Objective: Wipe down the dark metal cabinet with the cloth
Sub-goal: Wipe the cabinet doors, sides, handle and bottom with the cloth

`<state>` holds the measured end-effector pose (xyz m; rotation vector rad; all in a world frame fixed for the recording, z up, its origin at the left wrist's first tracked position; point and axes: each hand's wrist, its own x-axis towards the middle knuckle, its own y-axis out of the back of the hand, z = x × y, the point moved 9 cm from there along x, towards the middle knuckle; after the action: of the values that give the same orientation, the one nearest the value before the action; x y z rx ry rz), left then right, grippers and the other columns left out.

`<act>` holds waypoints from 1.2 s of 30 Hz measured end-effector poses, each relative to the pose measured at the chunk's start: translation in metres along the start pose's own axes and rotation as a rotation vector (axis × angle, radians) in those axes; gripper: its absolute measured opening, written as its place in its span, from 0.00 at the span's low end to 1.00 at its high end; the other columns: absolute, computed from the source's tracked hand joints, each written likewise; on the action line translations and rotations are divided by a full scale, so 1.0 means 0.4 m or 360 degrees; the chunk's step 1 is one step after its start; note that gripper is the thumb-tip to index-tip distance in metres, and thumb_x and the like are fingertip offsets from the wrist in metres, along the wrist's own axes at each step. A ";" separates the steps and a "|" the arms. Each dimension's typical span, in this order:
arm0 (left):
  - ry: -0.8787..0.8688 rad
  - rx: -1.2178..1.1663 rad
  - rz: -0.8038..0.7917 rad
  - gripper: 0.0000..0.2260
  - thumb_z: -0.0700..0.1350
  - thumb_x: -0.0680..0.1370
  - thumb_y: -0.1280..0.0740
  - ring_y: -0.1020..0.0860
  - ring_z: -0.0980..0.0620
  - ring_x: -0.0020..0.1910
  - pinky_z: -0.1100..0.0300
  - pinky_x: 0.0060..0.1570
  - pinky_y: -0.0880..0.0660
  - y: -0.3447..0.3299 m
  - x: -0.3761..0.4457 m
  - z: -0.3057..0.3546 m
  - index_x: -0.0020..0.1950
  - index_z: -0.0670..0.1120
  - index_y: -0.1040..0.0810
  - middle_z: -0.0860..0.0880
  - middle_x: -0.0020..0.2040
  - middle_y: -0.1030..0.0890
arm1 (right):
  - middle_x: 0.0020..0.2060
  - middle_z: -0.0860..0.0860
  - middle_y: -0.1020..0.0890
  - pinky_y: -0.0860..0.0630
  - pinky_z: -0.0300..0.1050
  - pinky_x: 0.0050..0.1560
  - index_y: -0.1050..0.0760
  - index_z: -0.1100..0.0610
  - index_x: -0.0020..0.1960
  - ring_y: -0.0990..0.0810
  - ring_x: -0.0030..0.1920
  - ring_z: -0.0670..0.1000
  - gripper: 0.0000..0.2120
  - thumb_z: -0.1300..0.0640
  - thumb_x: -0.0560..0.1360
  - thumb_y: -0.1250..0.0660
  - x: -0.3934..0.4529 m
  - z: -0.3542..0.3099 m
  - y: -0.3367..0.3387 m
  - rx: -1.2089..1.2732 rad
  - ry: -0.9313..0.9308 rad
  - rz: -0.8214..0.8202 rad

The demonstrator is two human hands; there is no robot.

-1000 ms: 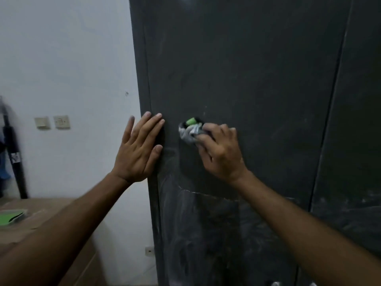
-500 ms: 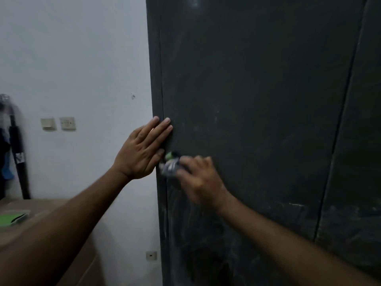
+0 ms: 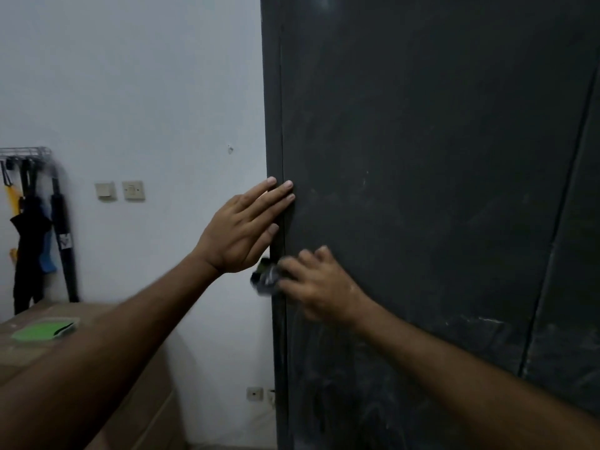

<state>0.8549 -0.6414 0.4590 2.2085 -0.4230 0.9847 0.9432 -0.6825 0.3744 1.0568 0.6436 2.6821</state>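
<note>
The dark metal cabinet [image 3: 422, 157] fills the right half of the view, its face streaked with pale dusty smears low down. My right hand [image 3: 319, 284] presses a small crumpled grey, white and green cloth [image 3: 264, 276] against the cabinet's left edge; hand and cloth are blurred by motion. My left hand [image 3: 243, 228] lies flat with fingers spread, just above the cloth, its fingertips on the cabinet's left edge strip.
A white wall [image 3: 146, 92] with two switch plates [image 3: 120, 190] lies left of the cabinet. Brown cardboard boxes [image 3: 39, 345] with a green item [image 3: 45, 329] on top stand at lower left. Dark clothes hang on a rack [image 3: 32, 222] at far left. Sockets [image 3: 255, 393] sit low on the wall.
My right hand has swept the cloth down and left across the cabinet face to its left edge, below my left hand. My left hand has stayed flat on the edge.
</note>
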 end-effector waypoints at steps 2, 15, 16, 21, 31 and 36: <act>0.0044 -0.0037 0.0020 0.23 0.46 0.85 0.43 0.38 0.41 0.83 0.42 0.70 0.27 0.000 -0.001 0.004 0.80 0.40 0.31 0.42 0.82 0.34 | 0.59 0.55 0.22 0.36 0.52 0.47 0.21 0.53 0.59 0.26 0.49 0.58 0.12 0.58 0.75 0.33 0.019 0.122 0.050 0.0082 -0.0590 0.0282; 0.0466 -0.0186 0.0174 0.19 0.47 0.84 0.39 0.36 0.41 0.81 0.40 0.79 0.39 -0.015 -0.034 0.065 0.71 0.41 0.22 0.41 0.80 0.31 | 0.63 0.54 0.24 0.32 0.52 0.47 0.21 0.51 0.60 0.25 0.50 0.57 0.15 0.59 0.74 0.31 -0.069 0.049 0.012 0.0154 -0.0666 0.0251; 0.0505 -0.0190 0.0190 0.18 0.48 0.83 0.39 0.34 0.40 0.79 0.41 0.77 0.37 -0.015 -0.044 0.074 0.69 0.41 0.21 0.40 0.77 0.28 | 0.64 0.53 0.23 0.29 0.52 0.47 0.20 0.50 0.60 0.23 0.50 0.57 0.15 0.58 0.73 0.30 -0.079 0.001 -0.005 0.0136 -0.0475 0.0180; 0.0673 -0.0236 0.0070 0.11 0.49 0.81 0.38 0.25 0.47 0.49 0.53 0.48 0.27 -0.015 -0.123 0.126 0.55 0.42 0.24 0.44 0.52 0.23 | 0.61 0.50 0.21 0.25 0.50 0.50 0.18 0.47 0.58 0.22 0.54 0.54 0.20 0.53 0.66 0.23 -0.162 -0.080 -0.046 0.0261 -0.0013 -0.0369; 0.1646 -0.1567 -0.0313 0.18 0.62 0.81 0.34 0.15 0.49 0.43 0.54 0.45 0.16 -0.123 -0.172 0.340 0.57 0.48 0.21 0.47 0.45 0.15 | 0.54 0.51 0.20 0.21 0.42 0.55 0.29 0.52 0.62 0.18 0.55 0.49 0.20 0.66 0.75 0.28 -0.326 0.160 0.054 0.2085 -0.1725 0.0433; 0.1886 -0.2160 -0.0133 0.18 0.54 0.83 0.31 0.14 0.51 0.57 0.57 0.54 0.16 -0.163 -0.114 0.471 0.70 0.50 0.24 0.51 0.59 0.13 | 0.58 0.57 0.17 0.19 0.42 0.53 0.27 0.56 0.65 0.15 0.54 0.49 0.16 0.66 0.79 0.31 -0.397 0.120 0.010 0.2721 -0.2117 0.0451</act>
<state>0.9592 -0.7239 0.3036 0.2954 -0.2554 1.2046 1.0917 -0.7219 0.3120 2.6681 2.2857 0.3010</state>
